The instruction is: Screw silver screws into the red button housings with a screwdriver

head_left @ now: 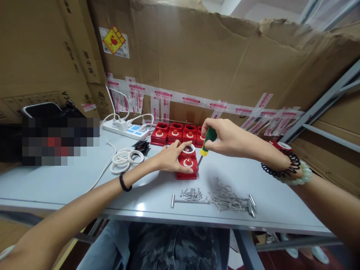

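Note:
A red box-shaped unit point(188, 173) with a white ring and a small red dome on top sits on the table in front of me. My left hand point(173, 157) grips it from the left, fingers over the ring and thumb along its near side. In my right hand point(218, 137) is a screwdriver point(204, 150) with a green and yellow handle. Its tip meets the unit's right edge near a corner. Just behind stand several similar red units point(174, 134) in a row. Closer to me lies a small pile of screws point(191, 194).
Metal T-handles point(251, 205) and a tangle of thin metal pieces point(227, 198) lie near the table's front edge. White rings point(126, 159), a small black packet point(141, 147) and a white power strip point(126, 130) with cables are on the left. Cardboard point(191, 56) walls the back.

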The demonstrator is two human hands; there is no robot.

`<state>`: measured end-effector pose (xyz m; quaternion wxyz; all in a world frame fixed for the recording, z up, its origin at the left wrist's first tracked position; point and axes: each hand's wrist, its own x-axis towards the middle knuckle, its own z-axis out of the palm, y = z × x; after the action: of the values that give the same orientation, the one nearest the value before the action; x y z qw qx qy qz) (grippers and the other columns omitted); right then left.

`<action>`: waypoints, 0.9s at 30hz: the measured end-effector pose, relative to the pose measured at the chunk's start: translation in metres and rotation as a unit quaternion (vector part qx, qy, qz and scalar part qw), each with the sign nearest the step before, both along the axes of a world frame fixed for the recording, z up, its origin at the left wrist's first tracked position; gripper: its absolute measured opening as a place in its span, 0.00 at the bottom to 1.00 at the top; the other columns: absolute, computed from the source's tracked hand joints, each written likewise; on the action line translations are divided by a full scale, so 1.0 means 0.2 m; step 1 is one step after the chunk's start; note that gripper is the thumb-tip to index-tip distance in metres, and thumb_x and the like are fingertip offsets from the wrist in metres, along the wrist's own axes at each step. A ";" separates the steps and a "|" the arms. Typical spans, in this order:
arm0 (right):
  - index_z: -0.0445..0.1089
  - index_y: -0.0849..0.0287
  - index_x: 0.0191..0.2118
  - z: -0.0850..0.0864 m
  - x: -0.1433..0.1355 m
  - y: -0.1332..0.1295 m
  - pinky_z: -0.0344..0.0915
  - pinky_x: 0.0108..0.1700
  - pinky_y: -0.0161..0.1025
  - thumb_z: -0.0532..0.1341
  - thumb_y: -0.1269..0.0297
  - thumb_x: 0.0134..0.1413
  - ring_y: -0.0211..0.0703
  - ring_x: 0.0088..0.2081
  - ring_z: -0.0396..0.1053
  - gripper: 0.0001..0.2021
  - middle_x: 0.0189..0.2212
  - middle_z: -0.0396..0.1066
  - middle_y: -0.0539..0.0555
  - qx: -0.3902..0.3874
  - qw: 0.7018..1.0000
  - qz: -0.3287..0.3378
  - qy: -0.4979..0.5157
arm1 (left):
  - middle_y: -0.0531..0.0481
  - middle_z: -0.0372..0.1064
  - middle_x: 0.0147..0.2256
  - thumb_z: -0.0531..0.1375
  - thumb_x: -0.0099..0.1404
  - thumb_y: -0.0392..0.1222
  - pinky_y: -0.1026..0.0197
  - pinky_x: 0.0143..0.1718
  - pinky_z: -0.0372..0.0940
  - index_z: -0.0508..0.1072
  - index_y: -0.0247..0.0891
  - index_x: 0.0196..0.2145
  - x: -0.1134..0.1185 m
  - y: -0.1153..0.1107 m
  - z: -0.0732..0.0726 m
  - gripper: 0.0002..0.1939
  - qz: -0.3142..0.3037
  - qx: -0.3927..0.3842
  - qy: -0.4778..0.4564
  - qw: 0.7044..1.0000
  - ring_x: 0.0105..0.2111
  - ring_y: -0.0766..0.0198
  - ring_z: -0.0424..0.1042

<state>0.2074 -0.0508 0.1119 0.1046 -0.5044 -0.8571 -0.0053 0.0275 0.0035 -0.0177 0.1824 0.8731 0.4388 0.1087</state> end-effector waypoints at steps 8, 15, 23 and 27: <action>0.63 0.62 0.40 -0.02 0.01 0.02 0.55 0.28 0.38 0.53 0.63 0.55 0.41 0.28 0.62 0.09 0.29 0.69 0.56 0.064 0.997 -0.038 -0.033 | 0.37 0.46 0.61 0.60 0.44 0.71 0.33 0.56 0.48 0.43 0.50 0.64 0.01 0.00 0.05 0.55 -0.013 -0.011 0.011 1.000 0.60 0.35 0.50; 0.65 0.60 0.29 0.01 -0.02 0.00 0.57 0.30 0.38 0.56 0.66 0.52 0.39 0.28 0.63 0.04 0.28 0.71 0.55 0.038 0.999 -0.017 -0.019 | 0.36 0.44 0.62 0.59 0.45 0.72 0.29 0.55 0.46 0.42 0.51 0.64 0.00 0.00 0.04 0.55 -0.009 -0.011 0.016 1.000 0.62 0.33 0.46; 0.63 0.59 0.37 0.00 0.01 0.02 0.61 0.36 0.38 0.62 0.68 0.44 0.41 0.36 0.65 0.11 0.37 0.70 0.54 0.044 0.995 0.055 0.065 | 0.38 0.47 0.61 0.59 0.45 0.73 0.31 0.56 0.47 0.42 0.51 0.64 0.00 0.01 0.04 0.55 -0.015 -0.001 0.019 1.000 0.61 0.34 0.48; 0.62 0.59 0.36 -0.02 0.00 0.03 0.60 0.35 0.38 0.62 0.65 0.47 0.41 0.34 0.64 0.10 0.36 0.70 0.54 0.034 0.996 0.050 0.066 | 0.36 0.45 0.62 0.59 0.44 0.73 0.30 0.56 0.45 0.42 0.50 0.64 0.00 0.01 0.04 0.56 -0.013 -0.003 0.020 1.000 0.61 0.34 0.47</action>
<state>0.2078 -0.0455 0.1070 0.1781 -0.4559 -0.8720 0.0041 0.0267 0.0054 -0.0101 0.1776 0.8802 0.4313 0.0870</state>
